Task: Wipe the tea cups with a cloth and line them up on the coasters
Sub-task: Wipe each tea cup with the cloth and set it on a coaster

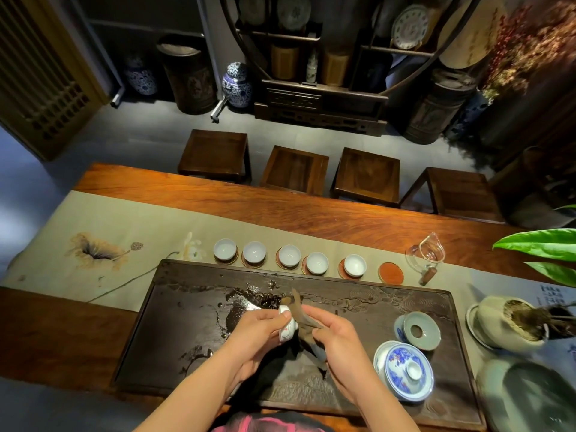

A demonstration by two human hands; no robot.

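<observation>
Over the dark carved tea tray (199,347), the left hand (255,338) is gripping a small white tea cup (286,325) tipped on its side, fingers curled round its body so the rim is facing the other hand. The right hand (333,341) is pinching a brown cloth (307,322) and pressing it against the cup's mouth; one corner of the cloth is sticking up above the cup while the rest is trailing down toward the tray. Holding the cup sideways is probably giving the cloth easy access to the inside, and working above the tray is likely keeping any drips off the worktop (311,213), since the tray is already showing a wet patch just behind the hands.

Beyond the tray, on the pale runner (124,219), five white cups (288,255) are sitting in a row, each on its own coaster. One red coaster (391,272) at the right end of that row is lying bare, near a glass pitcher (427,254). Judging by that gap, the cup in hand is the last one, and it is being dried before going there. A blue-and-white lidded bowl (408,372) and a celadon strainer (419,330) are standing on the tray's right side, well apart from the hands.
</observation>
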